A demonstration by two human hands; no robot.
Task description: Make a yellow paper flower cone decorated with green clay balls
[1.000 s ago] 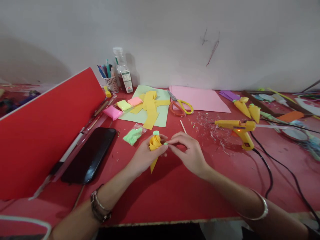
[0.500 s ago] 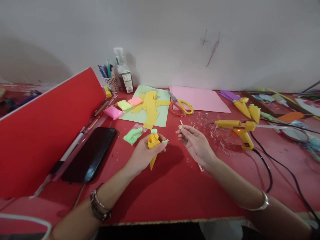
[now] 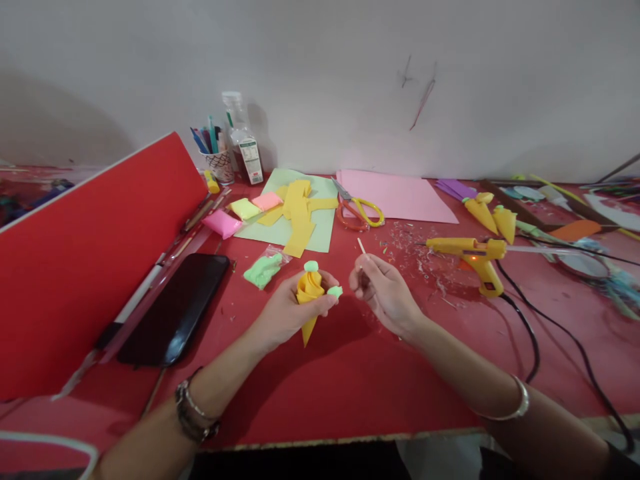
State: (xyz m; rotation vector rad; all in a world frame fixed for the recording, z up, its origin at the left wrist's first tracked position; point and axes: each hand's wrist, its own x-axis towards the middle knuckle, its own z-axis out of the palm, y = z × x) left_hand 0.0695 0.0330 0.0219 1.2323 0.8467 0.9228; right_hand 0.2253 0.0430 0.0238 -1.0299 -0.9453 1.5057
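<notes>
My left hand (image 3: 290,310) is closed around a yellow paper cone (image 3: 310,288), which is rolled in layers and points down. A round pale green lump of clay (image 3: 311,266) sits at its upper rim. Another green lump (image 3: 335,291) shows at my left thumb and fingertips. My right hand (image 3: 385,290) is a little apart to the right, its thumb and fingers pinched; what they hold, if anything, is hidden. A thin pale stick (image 3: 361,246) appears to lie on the table behind that hand, which covers most of it.
A bag of green clay (image 3: 264,268), a black phone (image 3: 175,310) and yellow paper strips (image 3: 300,220) lie left and ahead. Scissors (image 3: 357,210) rest by pink sheets (image 3: 400,197). At right are a lit yellow glue gun (image 3: 470,250), its cord and two finished yellow cones (image 3: 505,223).
My right fingertips have moved slightly down and curled; the small green bit visible in them before is now out of sight. My left hand keeps its hold on the cone. The view has shifted slightly.
</notes>
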